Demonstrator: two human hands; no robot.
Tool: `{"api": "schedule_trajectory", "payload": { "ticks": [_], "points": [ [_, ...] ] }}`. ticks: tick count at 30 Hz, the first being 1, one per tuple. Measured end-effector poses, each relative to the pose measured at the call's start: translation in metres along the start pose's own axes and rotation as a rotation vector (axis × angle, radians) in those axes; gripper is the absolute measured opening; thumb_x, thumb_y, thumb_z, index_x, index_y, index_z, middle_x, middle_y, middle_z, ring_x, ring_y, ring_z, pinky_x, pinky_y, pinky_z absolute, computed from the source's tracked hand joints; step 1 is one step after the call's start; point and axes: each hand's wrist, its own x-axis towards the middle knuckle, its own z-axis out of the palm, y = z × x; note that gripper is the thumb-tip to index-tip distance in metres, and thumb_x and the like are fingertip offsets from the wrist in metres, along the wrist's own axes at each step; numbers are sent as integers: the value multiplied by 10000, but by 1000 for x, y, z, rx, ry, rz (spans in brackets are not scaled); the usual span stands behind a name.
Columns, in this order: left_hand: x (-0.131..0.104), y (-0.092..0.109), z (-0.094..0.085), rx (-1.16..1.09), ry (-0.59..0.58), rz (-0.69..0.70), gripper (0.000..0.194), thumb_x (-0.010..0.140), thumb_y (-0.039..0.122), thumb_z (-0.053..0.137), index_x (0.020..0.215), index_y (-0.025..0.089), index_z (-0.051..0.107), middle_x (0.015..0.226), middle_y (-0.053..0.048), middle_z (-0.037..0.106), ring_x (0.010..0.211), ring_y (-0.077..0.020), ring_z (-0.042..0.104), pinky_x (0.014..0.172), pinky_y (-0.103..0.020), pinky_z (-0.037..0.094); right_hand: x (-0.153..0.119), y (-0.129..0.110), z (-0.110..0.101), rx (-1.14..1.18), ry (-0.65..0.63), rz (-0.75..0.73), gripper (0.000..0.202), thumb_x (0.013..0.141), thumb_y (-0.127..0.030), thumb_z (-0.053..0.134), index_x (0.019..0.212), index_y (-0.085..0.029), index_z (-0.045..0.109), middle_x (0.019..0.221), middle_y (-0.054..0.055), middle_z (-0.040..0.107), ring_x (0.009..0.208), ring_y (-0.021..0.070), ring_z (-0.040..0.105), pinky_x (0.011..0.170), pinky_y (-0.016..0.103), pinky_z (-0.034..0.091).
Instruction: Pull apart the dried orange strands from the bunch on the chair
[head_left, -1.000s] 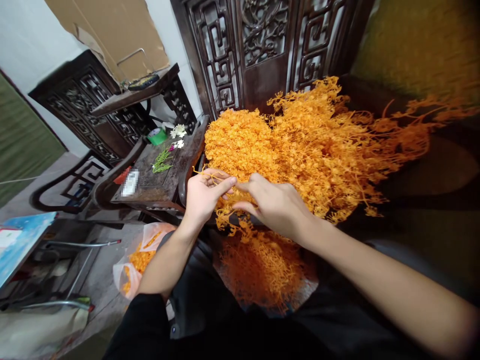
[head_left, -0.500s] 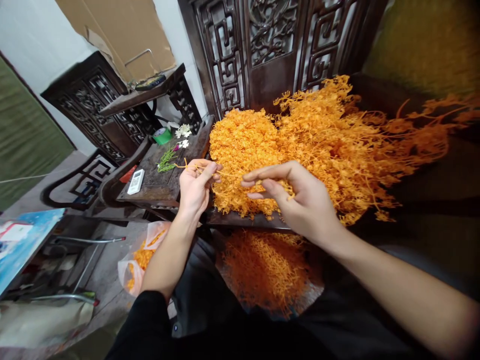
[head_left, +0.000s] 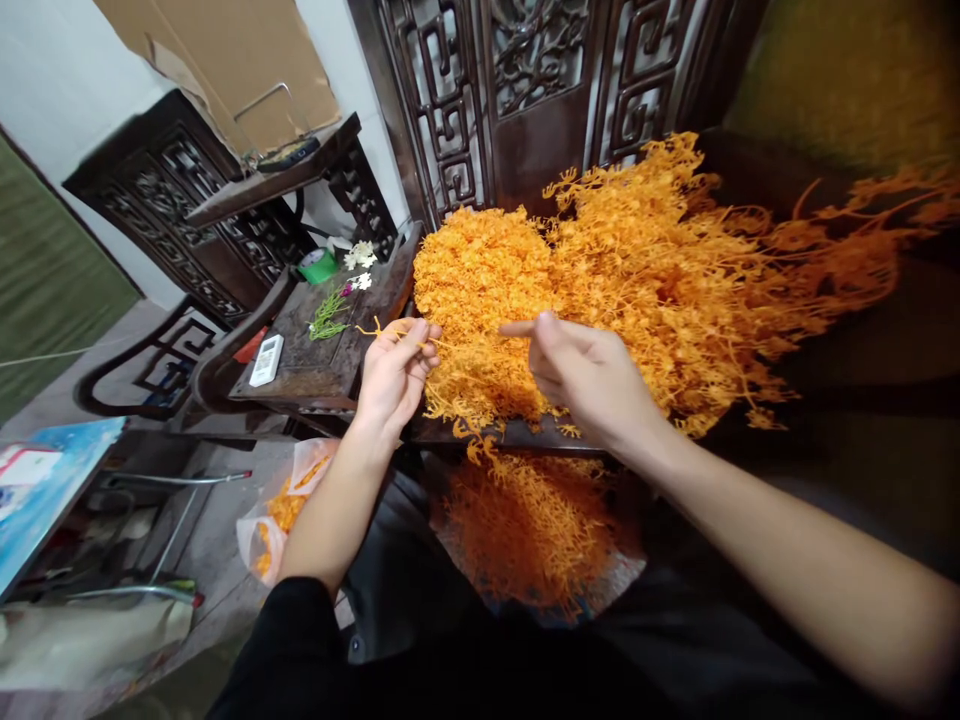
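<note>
My left hand is closed in a pinch on a thin orange flower stem, whose end sticks out to the left. To its right, my right hand has the index finger stretched toward the left hand, with the thumb against it and the other fingers curled; whether anything is inside them is hidden. Behind both hands lies a large heap of orange flowers on a dark wooden seat. An orange sprig hangs over the seat's front edge, below and between my hands.
More orange sprigs lie below, by my legs. A side table at left bears a white remote, green tape, green stems and white flowers. A plastic bag with orange pieces stands on the floor.
My right hand's fingers have gone from spread to curled, with the index still stretched out. An orange sprig now hangs at the seat's edge. My left hand keeps its pinch.
</note>
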Motion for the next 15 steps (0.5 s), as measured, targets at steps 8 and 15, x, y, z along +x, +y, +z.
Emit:
{"api": "schedule_trajectory", "payload": {
  "ticks": [8,15],
  "points": [
    [-13,-4,11,109,-188,-38,465,734,475,883,1038,199,664,943,-38,736,762,-108,692,636,-207,569,2,2,10,-378,-5,-279,243,954,-415,658,849,-204,716,827,36,719,750,178,627,734,337,471],
    [-23,-16,13,419,-293,114,362,718,394,908,985,204,754,891,-41,754,699,-122,693,636,-241,567,8,7,13,-113,-46,-41,460,867,-650,689,739,-213,623,639,4,572,619,149,505,558,282,369]
  ]
}}
